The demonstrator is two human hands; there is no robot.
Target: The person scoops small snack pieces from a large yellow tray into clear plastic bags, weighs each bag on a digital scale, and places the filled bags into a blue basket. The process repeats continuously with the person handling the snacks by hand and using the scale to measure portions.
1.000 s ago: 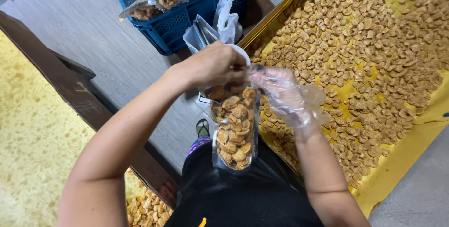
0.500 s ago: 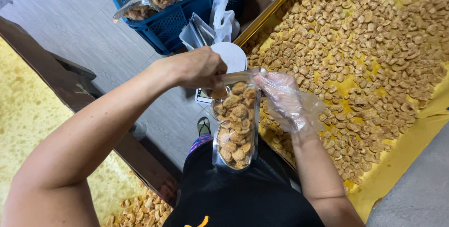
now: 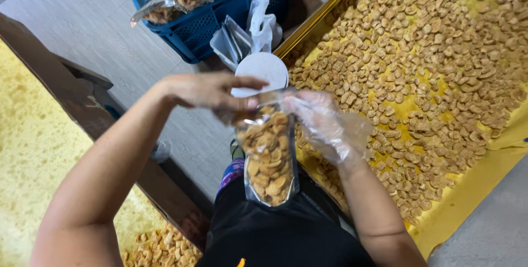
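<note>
A clear stand-up pouch (image 3: 269, 157) full of golden-brown snack pieces hangs upright over my lap. My left hand (image 3: 212, 91) is bare and pinches the pouch's top edge from the left. My right hand (image 3: 324, 124) wears a loose clear plastic glove and holds the same top edge from the right. Both hands meet at the pouch's mouth, just below a small white round scale plate (image 3: 263, 70).
A large yellow tray (image 3: 462, 201) spread with loose snack pieces fills the right side. A blue plastic crate (image 3: 203, 30) with filled pouches stands ahead on the grey floor, empty clear pouches (image 3: 234, 41) beside it. A dark wooden rail (image 3: 82, 102) and another yellow tray (image 3: 27, 151) lie left.
The filled pouch stays upright between both hands. My left hand has slid along the pouch's top edge, fingers now flatter and stretched toward the right.
</note>
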